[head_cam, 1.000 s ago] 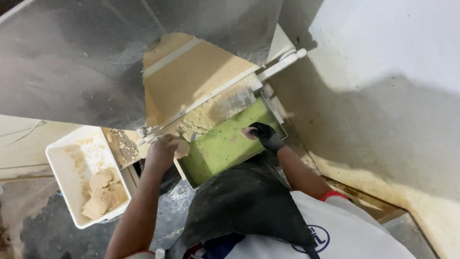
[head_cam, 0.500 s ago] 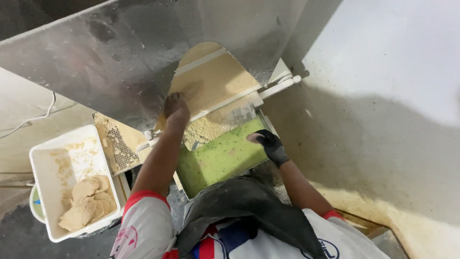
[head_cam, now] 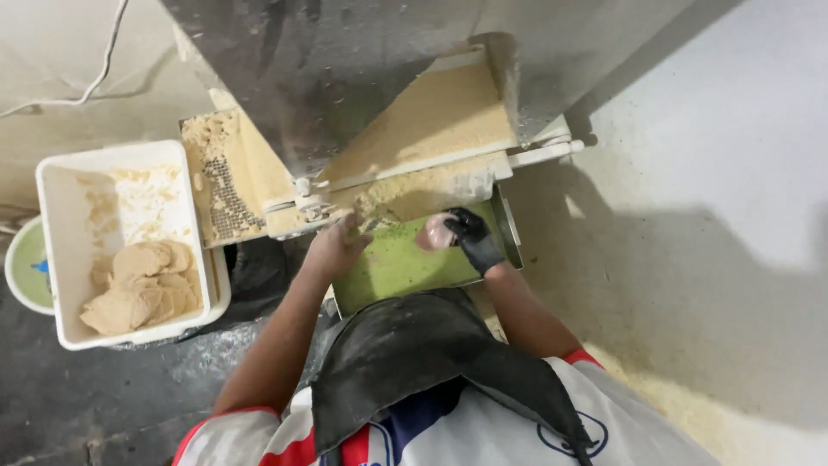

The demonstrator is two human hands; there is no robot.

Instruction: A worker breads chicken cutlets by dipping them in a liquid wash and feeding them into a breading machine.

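My right hand (head_cam: 473, 240), in a black glove, holds a pale round dough piece (head_cam: 434, 233) over the green conveyor surface (head_cam: 392, 269) at the machine's outlet. My bare left hand (head_cam: 335, 248) is at the upper left edge of that green surface, fingertips against the crumb-covered lip of the machine (head_cam: 405, 194). Its fingers curl away from me, so I cannot see whether they hold anything. A tan sloping chute (head_cam: 435, 116) dusted with flour rises above both hands.
A large steel hopper (head_cam: 345, 60) fills the top. A white rectangular tub (head_cam: 60, 259) with several flat dough discs (head_cam: 138, 285) stands at the left, a green-and-white bowl (head_cam: 21, 267) beside it. A perforated floury plate (head_cam: 226, 194) sits next to the tub. A pale wall is at the right.
My left hand came down from the tan chute to the edge of the green surface. My right hand stayed at the outlet and now shows a pale dough piece. The view shifted.
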